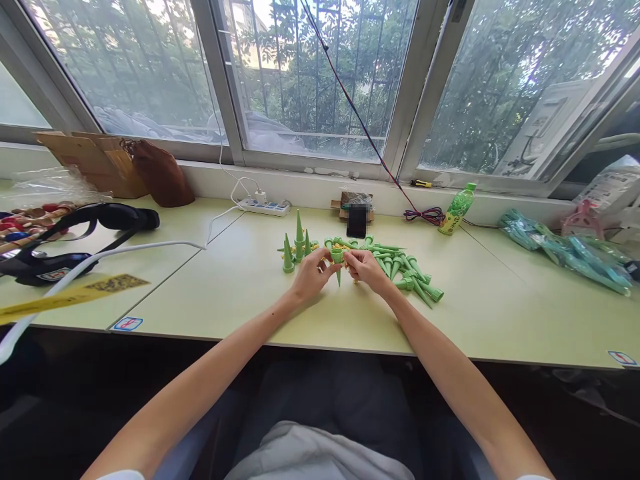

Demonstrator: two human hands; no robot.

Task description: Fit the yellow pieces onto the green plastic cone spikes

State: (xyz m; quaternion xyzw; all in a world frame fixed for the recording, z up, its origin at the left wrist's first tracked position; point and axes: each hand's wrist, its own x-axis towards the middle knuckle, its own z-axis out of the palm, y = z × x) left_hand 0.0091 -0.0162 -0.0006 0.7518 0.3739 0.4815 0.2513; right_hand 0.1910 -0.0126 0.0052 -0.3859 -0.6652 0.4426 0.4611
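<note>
Between the thumb and fingers of my left hand (311,273) is a green plastic plant watering spike (338,255), its wide cup end up and its point down. My right hand (367,268) is closed in a pinch at the right side of the cup's rim; whatever is between its fingertips is too small to make out. Just left of my hands, several green spikes (299,241) stand point up, with small yellow pieces (323,251) behind and among them. A heap of loose green spikes (413,270) lies to the right of my right hand.
Behind the spikes a dark phone (357,221) leans on a small box. A green bottle (457,210) and coiled wires (425,215) stand back right; a power strip (265,207) lies back left. A white cable (135,249) and black headgear (80,233) occupy the left. Bagged teal items (565,250) lie right.
</note>
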